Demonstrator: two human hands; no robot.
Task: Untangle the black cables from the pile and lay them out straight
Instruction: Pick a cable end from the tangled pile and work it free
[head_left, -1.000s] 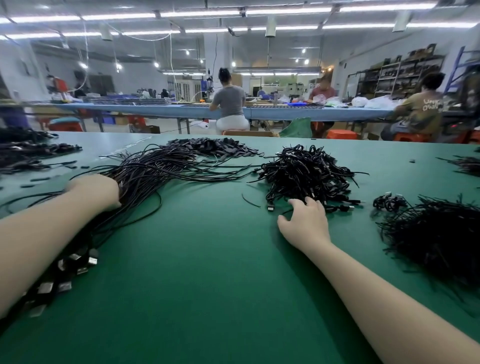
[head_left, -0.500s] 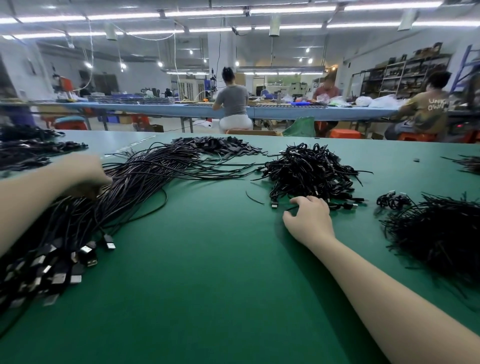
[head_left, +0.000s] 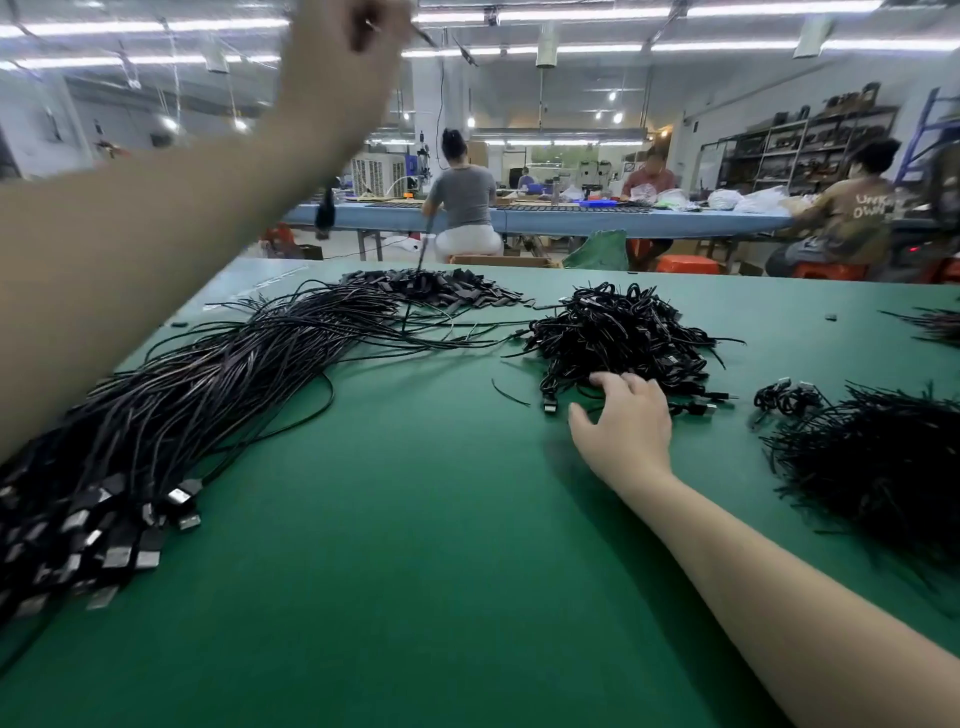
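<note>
Green table mat (head_left: 415, 571) in a busy workshop, three seated workers at the blue bench (head_left: 649, 221) behind. Left hand (head_left: 343, 57) raised high near the top edge, blurred; looks pinched on one thin black cable (head_left: 423, 249) that hangs down to the flat pieces (head_left: 431, 288) at the far end of the mat, though the exact pinch is hard to make out. Right hand (head_left: 623, 426) lying on the near edge of the tangled pile (head_left: 618, 338), fingers loosely spread over the strands, nothing clamped. Straightened bundle (head_left: 197, 395) lies left of centre, running diagonally, metal plugs (head_left: 119, 551) fanned at the near left corner. Step in hand, by judgement: drawing one cable free. Best done by keeping the pile pinned under the right palm, pulling steadily up and away, stopping at any snag and teasing the loop out instead of yanking, then laying the strand alongside the bundle with plugs aligned. Counts: one tangled pile in the middle, one laid-out bundle, one bristly heap (head_left: 883, 467) at the right with a small coil (head_left: 784, 400) beside it, one more clump (head_left: 935, 325) at the far right edge. Individual cables too many to count.
</note>
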